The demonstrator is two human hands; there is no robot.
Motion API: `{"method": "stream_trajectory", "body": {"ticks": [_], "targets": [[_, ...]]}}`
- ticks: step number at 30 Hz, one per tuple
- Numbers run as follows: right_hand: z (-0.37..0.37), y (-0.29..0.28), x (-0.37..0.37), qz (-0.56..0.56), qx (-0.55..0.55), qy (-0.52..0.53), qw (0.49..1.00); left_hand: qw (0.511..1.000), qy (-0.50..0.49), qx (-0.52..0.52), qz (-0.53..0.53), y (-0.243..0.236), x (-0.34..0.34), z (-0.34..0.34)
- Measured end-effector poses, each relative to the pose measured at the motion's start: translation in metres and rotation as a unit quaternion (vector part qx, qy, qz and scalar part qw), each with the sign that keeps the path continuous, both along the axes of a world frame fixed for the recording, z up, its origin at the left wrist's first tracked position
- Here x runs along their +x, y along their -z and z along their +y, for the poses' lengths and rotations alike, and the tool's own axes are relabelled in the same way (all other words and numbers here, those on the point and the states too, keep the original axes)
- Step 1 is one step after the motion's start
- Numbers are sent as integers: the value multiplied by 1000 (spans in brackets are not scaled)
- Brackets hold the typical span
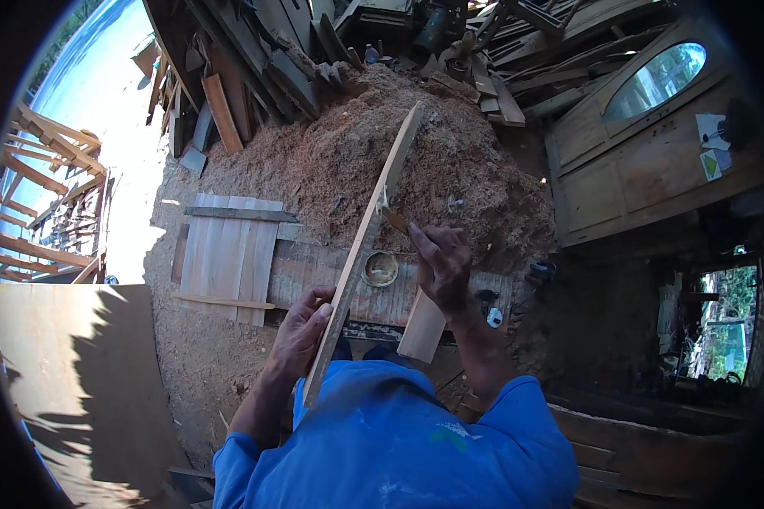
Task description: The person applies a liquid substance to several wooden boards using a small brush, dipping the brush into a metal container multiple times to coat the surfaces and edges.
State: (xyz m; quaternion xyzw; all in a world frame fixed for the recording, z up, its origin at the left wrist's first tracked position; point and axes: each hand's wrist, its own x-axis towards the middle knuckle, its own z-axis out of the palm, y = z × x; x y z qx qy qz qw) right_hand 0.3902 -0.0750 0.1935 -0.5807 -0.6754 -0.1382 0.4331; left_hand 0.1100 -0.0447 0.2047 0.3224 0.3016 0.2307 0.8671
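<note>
My left hand point(300, 335) is closed around the lower part of a long, narrow wooden strip point(362, 237), which stands tilted across the middle of the view. My right hand point(444, 265) pinches a small flat brown stick point(395, 219). The stick's far end meets the strip's edge, where a pale paste-like smear point(382, 197) shows. Below, on the workbench point(314, 265), sits a round tin point(380, 270) with yellowish stuff in it. A short light board point(423, 327) lies near my right forearm.
Joined planks point(233, 246) rest at the bench's left end. Behind the bench rises a sawdust heap point(348, 127), backed by stacked scrap wood point(289, 76). A wooden door point(645, 144) with an oval pane leans at right. A large plywood sheet point(119, 382) lies at left.
</note>
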Motion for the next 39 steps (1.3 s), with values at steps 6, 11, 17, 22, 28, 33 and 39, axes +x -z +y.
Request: {"method": "stream_trajectory", "body": {"ticks": [6,11,17,22,28,33,39], "targets": [[-11,-38,21,39,19,-49,998,996,-12,51,67,-2,0,8],[16,-57,43,45,-69,19,996,998,10,46,45,-7,3,2],[-1,-57,43,86,-121,-33,988,989,22,121,78,-10,8,-6],[-19,-48,37,84,-121,-32,989,982,38,148,110,-17,15,-9],[-39,-41,24,124,-125,-51,983,977,40,168,122,-14,25,-12],[-52,-48,8,144,-130,-76,978,977,23,185,103,-6,37,-14],[-52,-50,-6,240,-78,-6,967,997,5,64,32,0,48,-15]]}}
